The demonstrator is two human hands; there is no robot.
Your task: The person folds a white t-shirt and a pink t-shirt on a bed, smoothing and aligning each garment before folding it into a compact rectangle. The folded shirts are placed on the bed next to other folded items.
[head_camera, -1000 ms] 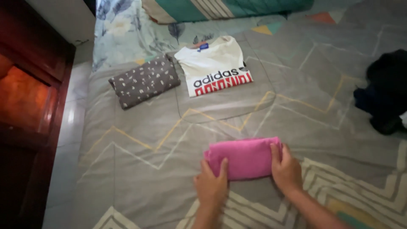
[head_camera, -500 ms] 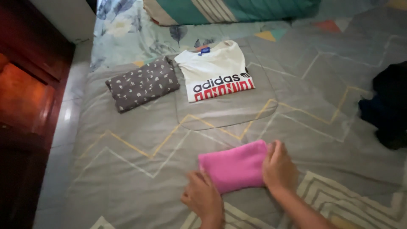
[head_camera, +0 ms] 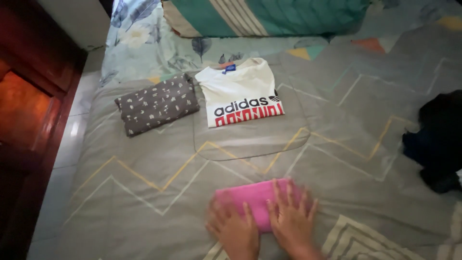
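Both hands sit low in the view, side by side and close together, palms down. The left hand [head_camera: 234,232] lies flat with its fingers spread and pointing away from the body, the wrist running off the bottom edge. The right hand [head_camera: 290,219] is also flat, its fingers fanned wide and reaching a little farther forward than the left's. Both hands are slightly blurred. Only a short stretch of each forearm shows.
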